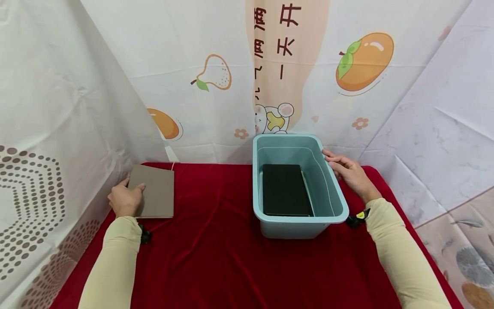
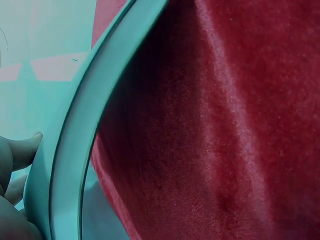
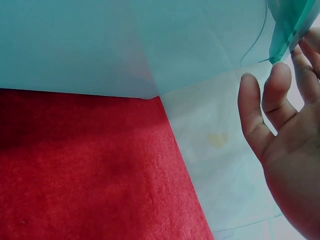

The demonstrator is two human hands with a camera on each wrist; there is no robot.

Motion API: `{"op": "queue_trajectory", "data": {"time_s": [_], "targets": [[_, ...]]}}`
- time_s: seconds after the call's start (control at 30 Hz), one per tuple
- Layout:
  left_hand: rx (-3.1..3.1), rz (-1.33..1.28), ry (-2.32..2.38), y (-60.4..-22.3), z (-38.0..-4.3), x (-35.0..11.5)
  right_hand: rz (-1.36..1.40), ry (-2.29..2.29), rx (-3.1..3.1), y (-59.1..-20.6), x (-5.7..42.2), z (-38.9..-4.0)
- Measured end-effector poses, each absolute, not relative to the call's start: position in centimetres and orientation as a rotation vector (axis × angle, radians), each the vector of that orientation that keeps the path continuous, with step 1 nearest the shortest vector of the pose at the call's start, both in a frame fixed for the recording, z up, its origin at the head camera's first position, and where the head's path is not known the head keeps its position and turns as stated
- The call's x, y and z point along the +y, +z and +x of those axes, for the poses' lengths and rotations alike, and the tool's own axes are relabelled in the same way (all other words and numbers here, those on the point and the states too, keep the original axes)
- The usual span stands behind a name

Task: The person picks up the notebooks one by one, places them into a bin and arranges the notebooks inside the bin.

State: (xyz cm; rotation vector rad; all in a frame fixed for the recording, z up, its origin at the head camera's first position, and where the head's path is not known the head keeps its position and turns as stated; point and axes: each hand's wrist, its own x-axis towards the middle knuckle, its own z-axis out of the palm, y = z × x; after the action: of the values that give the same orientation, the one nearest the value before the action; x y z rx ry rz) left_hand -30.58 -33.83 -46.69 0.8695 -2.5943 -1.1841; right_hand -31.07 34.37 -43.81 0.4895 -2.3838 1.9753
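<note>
At the left of the table my left hand (image 1: 125,198) grips a grey-brown hardcover book (image 1: 156,193), its thumb on the top cover and its other fingers at the left edge. In the left wrist view the page edges of that book (image 2: 80,115) show between two covers, close over the red cloth. A light blue plastic bin (image 1: 301,219) stands right of centre. My right hand (image 1: 353,174) has its fingertips at the bin's right rim, the fingers extended or slightly bent. Inside the bin lies a flat black book-like rectangle (image 1: 286,189).
A red velvet cloth (image 1: 208,257) covers the table. Printed white curtains (image 1: 216,116) hang behind it and on both sides, close to the book at left and the bin's far end. A thin white cord (image 1: 173,165) shows behind the book.
</note>
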Motion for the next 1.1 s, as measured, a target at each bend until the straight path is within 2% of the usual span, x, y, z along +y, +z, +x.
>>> {"op": "queue_trajectory", "data": {"time_s": [1.1], "targets": [[-2.502,0.819,-1.243,-45.2,-29.7,-32.2,0.472,1.975,-2.374,-43.8,34.2,-31.0]]}}
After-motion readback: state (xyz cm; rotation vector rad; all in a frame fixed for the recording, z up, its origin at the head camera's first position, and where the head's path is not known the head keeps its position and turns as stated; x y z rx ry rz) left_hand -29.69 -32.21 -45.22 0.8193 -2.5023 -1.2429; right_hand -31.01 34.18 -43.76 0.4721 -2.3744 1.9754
